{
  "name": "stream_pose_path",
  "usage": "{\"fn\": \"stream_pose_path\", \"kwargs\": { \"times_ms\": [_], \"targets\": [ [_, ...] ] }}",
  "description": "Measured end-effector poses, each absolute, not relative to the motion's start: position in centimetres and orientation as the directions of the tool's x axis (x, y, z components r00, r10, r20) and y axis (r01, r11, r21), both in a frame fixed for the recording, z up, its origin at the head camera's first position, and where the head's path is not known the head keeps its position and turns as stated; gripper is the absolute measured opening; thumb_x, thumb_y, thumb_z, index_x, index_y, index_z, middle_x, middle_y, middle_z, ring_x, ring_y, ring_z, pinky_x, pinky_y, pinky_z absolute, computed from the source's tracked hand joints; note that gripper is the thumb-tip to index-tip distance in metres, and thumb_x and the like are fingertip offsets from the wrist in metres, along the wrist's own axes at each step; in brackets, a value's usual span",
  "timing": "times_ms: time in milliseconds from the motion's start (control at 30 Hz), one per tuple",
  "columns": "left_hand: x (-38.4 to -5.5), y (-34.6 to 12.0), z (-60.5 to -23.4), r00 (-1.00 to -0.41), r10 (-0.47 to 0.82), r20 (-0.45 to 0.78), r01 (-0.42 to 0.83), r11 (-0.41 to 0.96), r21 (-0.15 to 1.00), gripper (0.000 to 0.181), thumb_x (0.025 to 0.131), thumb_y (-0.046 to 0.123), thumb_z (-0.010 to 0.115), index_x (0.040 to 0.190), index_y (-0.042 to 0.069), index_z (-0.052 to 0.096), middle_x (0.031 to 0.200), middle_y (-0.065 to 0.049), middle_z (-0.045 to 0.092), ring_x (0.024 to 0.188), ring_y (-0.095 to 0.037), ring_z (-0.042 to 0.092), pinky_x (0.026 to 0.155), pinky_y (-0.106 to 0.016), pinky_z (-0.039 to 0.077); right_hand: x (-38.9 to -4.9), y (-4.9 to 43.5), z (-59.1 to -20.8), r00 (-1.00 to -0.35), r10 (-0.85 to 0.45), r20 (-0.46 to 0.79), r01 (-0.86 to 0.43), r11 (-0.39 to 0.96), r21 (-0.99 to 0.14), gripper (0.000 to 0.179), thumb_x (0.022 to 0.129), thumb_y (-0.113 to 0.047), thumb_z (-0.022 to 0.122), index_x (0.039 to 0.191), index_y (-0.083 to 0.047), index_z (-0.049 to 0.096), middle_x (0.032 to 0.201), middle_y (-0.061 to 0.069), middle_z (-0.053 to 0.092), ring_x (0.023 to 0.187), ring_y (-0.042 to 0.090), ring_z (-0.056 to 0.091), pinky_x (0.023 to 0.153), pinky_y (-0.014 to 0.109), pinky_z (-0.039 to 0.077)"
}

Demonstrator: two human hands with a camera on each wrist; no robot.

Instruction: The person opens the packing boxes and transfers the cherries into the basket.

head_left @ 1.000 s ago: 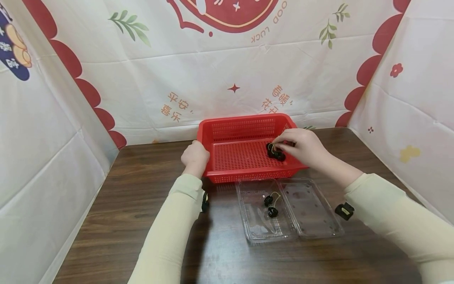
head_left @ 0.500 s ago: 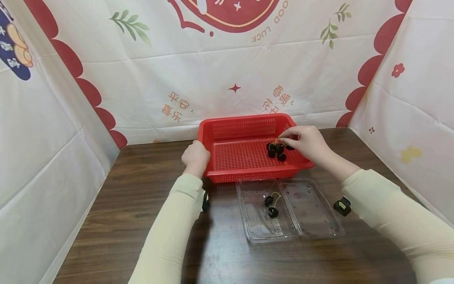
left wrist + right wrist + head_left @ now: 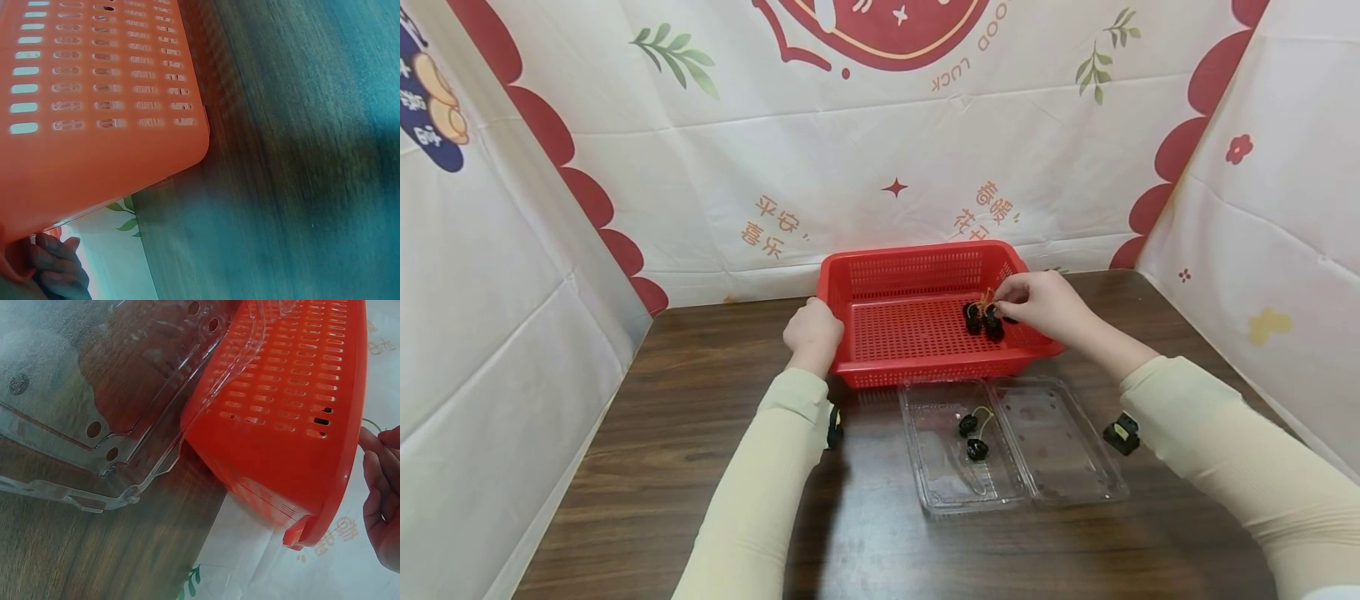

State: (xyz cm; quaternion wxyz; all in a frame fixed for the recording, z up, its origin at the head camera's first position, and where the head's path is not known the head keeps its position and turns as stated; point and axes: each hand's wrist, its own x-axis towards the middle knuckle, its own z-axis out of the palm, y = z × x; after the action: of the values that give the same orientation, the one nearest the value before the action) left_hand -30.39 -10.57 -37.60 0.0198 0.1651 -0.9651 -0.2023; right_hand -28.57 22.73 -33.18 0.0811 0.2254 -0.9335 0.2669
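A red perforated plastic basket (image 3: pixel 910 329) stands at the back of the table. My left hand (image 3: pixel 814 333) grips its left rim, and in the left wrist view the curled fingers (image 3: pixel 59 269) show at the basket's edge. Several dark cherries (image 3: pixel 973 318) with stems lie together in the basket's right part. Over them my right hand (image 3: pixel 1037 300) pinches a thin stem between thumb and fingertips. A stem (image 3: pixel 371 423) also shows at the fingertips in the right wrist view, where the basket wall mostly hides the fruit.
In front of the basket lies an opened clear plastic clamshell box (image 3: pixel 936 492); two stemmed cherries (image 3: pixel 977 449) sit in its left half. Its holed lid (image 3: pixel 1060 442) is folded out to the right. A printed white cloth (image 3: pixel 700 167) hangs behind the wooden table (image 3: pixel 700 467).
My right hand has shifted slightly right over the cherries, and more of their stems show upright near its fingertips. The left hand and the basket look still.
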Motion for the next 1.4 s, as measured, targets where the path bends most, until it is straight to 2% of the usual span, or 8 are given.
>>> {"fn": "stream_pose_path", "kwargs": {
  "times_ms": [200,467,667,833,1000,1233,1400],
  "targets": [
    [-30.5,-10.6,-37.7,-0.943,-0.332,-0.032,-0.317,0.862,0.396,0.030,0.090,0.023,0.059,0.110,0.002,0.054,0.090,-0.014,0.063,0.076,-0.027,0.061,0.065,-0.043,0.053,-29.0,22.8,-33.5,-0.887,-0.394,0.239,-0.461,0.757,-0.463,0.006,0.088,-0.009,0.070,0.090,-0.006,0.075,0.081,0.005,0.073,0.078,0.019,0.066,0.075,0.041,0.051],
    [-30.4,-10.6,-37.5,-0.944,-0.329,-0.036,-0.315,0.861,0.398,0.030,0.091,0.023,0.058,0.111,0.002,0.055,0.091,-0.014,0.064,0.077,-0.026,0.062,0.066,-0.043,0.054,-29.9,22.8,-33.7,-0.901,-0.387,0.196,-0.434,0.785,-0.442,0.010,0.087,-0.013,0.073,0.092,-0.005,0.076,0.082,0.005,0.073,0.079,0.021,0.064,0.072,0.041,0.050],
    [-30.2,-10.6,-37.4,-0.944,-0.328,-0.034,-0.314,0.861,0.401,0.030,0.091,0.024,0.058,0.111,0.001,0.055,0.091,-0.014,0.064,0.077,-0.027,0.062,0.067,-0.043,0.054,-30.3,22.4,-34.0,-0.906,-0.385,0.175,-0.422,0.806,-0.415,0.012,0.086,-0.007,0.070,0.096,-0.003,0.076,0.091,0.010,0.073,0.090,0.029,0.064,0.085,0.049,0.049],
    [-30.2,-10.6,-37.4,-0.944,-0.328,-0.032,-0.313,0.861,0.400,0.029,0.091,0.023,0.058,0.111,0.001,0.054,0.091,-0.014,0.064,0.077,-0.027,0.062,0.066,-0.043,0.054,-30.4,22.1,-34.6,-0.910,-0.379,0.166,-0.414,0.830,-0.375,0.016,0.087,-0.004,0.065,0.098,-0.002,0.076,0.095,0.014,0.072,0.094,0.033,0.063,0.088,0.052,0.048],
    [-30.2,-10.6,-37.5,-0.944,-0.330,-0.029,-0.313,0.860,0.402,0.029,0.091,0.023,0.059,0.110,0.001,0.054,0.090,-0.014,0.063,0.076,-0.027,0.062,0.066,-0.043,0.054,-30.8,22.0,-35.2,-0.914,-0.370,0.168,-0.406,0.830,-0.382,0.019,0.086,-0.002,0.063,0.100,0.000,0.075,0.096,0.015,0.072,0.092,0.031,0.064,0.086,0.050,0.049],
    [-30.2,-10.6,-37.5,-0.943,-0.331,-0.030,-0.314,0.859,0.404,0.030,0.090,0.023,0.060,0.109,0.001,0.054,0.089,-0.014,0.063,0.075,-0.027,0.061,0.066,-0.043,0.054,-31.6,21.8,-36.1,-0.897,-0.395,0.199,-0.442,0.809,-0.386,0.019,0.083,0.004,0.060,0.092,0.001,0.076,0.090,0.013,0.072,0.085,0.027,0.064,0.076,0.041,0.047],
    [-30.2,-10.6,-37.5,-0.943,-0.331,-0.024,-0.313,0.862,0.398,0.030,0.091,0.024,0.059,0.111,0.001,0.054,0.091,-0.014,0.064,0.077,-0.027,0.062,0.066,-0.043,0.054,-32.1,21.8,-36.5,-0.901,-0.392,0.186,-0.434,0.812,-0.391,0.019,0.082,0.004,0.060,0.093,0.002,0.075,0.091,0.014,0.072,0.090,0.030,0.064,0.080,0.045,0.049]
  ]
}}
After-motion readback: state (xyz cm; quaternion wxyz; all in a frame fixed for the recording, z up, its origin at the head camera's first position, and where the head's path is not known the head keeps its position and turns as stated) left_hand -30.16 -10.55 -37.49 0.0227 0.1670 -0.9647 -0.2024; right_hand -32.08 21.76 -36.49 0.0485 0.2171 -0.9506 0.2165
